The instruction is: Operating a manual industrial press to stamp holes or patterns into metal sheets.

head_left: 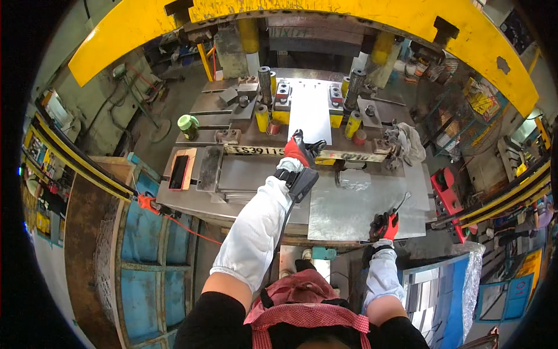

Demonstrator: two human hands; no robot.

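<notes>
My left hand (301, 150), in a red glove with black fingers, reaches to the near edge of a bright metal sheet (311, 107). Its fingers are stretched out and apart, touching or just over that edge. The sheet lies between the guide posts of a press die. My right hand (383, 225), gloved in the same way, is closed around a slim metal tool (401, 201) with a rounded end. It hovers over or rests on the near right part of a wide flat metal plate (363, 206). What lies under the left palm is hidden.
Yellow and dark posts (353, 87) flank the sheet, below a yellow press frame (325, 13). Stacked metal sheets (247, 177), a phone (179, 172) and a green-capped bottle (188, 126) lie left; a rag (407, 142) lies right. A red control box (447, 195) stands beyond the right edge.
</notes>
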